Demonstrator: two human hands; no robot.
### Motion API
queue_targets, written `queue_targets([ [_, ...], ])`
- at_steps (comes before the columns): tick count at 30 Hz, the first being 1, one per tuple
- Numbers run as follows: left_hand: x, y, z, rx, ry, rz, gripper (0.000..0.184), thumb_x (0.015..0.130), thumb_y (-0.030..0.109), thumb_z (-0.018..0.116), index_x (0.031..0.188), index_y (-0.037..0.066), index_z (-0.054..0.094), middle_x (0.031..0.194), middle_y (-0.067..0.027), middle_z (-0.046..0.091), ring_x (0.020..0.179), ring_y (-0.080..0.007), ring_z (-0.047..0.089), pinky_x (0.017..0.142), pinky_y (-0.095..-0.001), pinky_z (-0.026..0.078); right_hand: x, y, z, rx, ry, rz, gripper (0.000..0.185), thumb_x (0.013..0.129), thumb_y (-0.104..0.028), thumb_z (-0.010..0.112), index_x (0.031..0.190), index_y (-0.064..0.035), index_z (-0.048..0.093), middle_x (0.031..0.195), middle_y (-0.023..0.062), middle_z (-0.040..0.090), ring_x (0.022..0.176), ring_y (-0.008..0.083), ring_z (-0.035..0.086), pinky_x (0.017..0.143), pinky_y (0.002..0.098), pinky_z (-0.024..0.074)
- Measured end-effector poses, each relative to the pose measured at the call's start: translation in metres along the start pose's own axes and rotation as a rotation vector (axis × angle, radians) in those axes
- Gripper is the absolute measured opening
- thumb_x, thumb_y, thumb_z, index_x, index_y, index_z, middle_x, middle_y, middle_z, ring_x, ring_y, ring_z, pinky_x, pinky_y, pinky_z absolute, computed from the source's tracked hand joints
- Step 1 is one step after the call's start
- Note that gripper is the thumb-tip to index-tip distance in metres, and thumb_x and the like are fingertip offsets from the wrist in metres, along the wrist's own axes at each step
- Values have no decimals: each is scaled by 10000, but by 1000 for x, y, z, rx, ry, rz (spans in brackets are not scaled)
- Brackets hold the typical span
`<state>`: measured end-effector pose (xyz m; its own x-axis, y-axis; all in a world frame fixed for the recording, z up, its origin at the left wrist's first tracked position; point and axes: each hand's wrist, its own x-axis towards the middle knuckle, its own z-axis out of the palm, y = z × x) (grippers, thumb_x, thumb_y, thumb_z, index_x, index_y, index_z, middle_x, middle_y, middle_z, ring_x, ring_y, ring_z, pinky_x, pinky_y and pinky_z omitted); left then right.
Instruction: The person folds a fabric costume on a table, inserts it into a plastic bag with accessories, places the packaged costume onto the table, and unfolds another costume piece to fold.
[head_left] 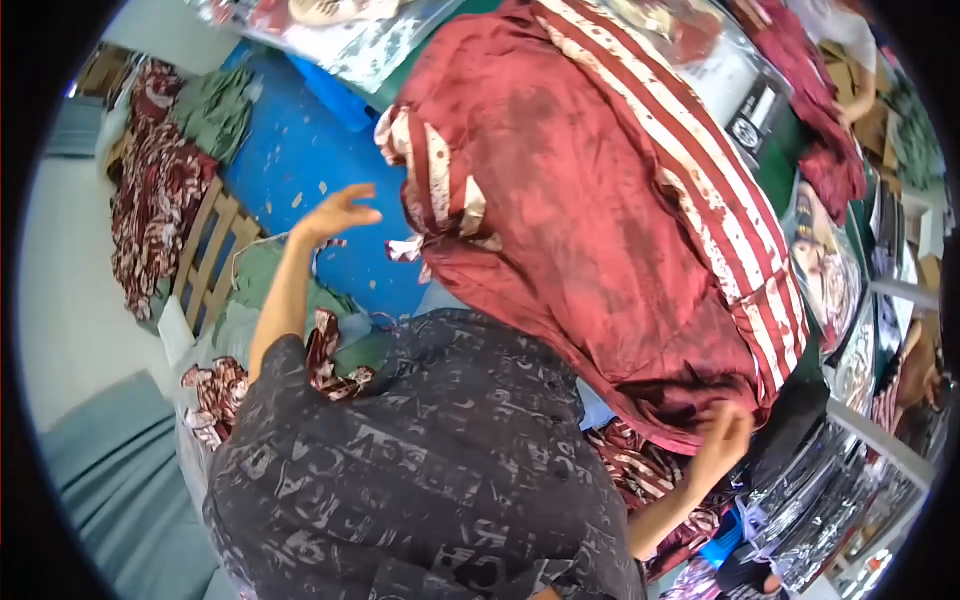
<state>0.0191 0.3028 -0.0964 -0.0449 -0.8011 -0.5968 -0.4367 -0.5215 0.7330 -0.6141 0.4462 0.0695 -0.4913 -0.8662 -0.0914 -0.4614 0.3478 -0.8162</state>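
Note:
A large red garment with dark stains and red-and-white striped bands lies spread in front of me. My left hand is raised beyond the garment's left edge, over the blue floor, with fingers apart and nothing held. Near the garment's lower right edge is my right hand, blurred by motion, its fingers over the red cloth. Whether it pinches the cloth is unclear. A striped cuff or tie end hangs at the garment's left side.
Striped cloth is piled on a wooden pallet at left, with green cloth nearby. Plastic-wrapped packages line the right side. Another person's arm shows at upper right. More striped cloth lies below the garment.

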Motion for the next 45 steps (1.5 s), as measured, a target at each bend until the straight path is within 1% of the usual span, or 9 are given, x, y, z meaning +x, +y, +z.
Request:
queue_targets([
  [3,2,7,38,17,-72,-36,905,825,262,775,1522,61,235,1525,-157,340,1380,-270,371,1088,-423,372,-37,3,35,91,-485,365,178,974,-215,607,1003,-39,602,859,47,642,673,121,607,609,267,514],
  [5,24,3,49,-121,54,261,892,844,243,756,1523,49,211,1544,-146,301,1412,-272,316,1107,-419,346,-54,59,51,13,-639,499,197,969,-231,618,1023,-43,599,867,48,647,687,124,618,609,266,520],
  [15,36,57,38,-659,-56,368,473,958,233,611,1357,14,481,1257,-95,610,1168,-210,570,1034,-377,426,-63,93,66,879,167,452,346,920,-270,686,1172,-62,575,1087,65,621,1015,183,599,950,365,458],
  [24,-38,164,5,-845,47,489,518,1027,362,465,1380,-16,446,1354,-122,546,1191,-197,565,1035,-363,443,-55,100,15,700,303,368,296,915,-186,673,1167,-63,578,1115,57,637,1019,207,616,901,399,501],
  [28,-13,102,26,-883,24,350,476,1033,312,471,1377,-16,456,1360,-107,550,1225,-231,547,1041,-362,428,-53,81,14,803,291,441,251,924,-154,647,1154,-71,593,1106,68,651,1039,217,621,909,418,515],
  [31,10,56,38,-283,139,237,401,996,267,551,1306,12,542,1279,-110,618,1167,-231,590,969,-350,466,-55,101,19,943,224,538,255,933,-149,634,1174,-76,590,1121,72,654,1051,222,621,928,427,518],
  [34,-5,39,66,255,876,461,351,927,244,649,1200,27,614,1154,-119,678,1076,-216,637,885,-342,496,-58,105,25,1015,145,624,246,940,-171,636,1168,-86,595,1124,65,662,1033,210,629,878,408,531],
  [39,-70,47,132,453,265,721,290,857,230,719,1071,44,657,1096,-123,683,1049,-320,630,881,-382,506,-58,148,12,1045,5,752,312,935,-201,661,1214,-100,564,1176,55,641,1052,229,625,864,406,531],
  [45,-53,24,161,583,163,775,201,840,142,689,1005,30,663,1248,-132,607,1228,-346,507,1007,-422,430,-59,95,-12,990,136,698,349,933,-271,668,1221,-99,572,1163,56,647,1031,214,631,861,409,531],
])
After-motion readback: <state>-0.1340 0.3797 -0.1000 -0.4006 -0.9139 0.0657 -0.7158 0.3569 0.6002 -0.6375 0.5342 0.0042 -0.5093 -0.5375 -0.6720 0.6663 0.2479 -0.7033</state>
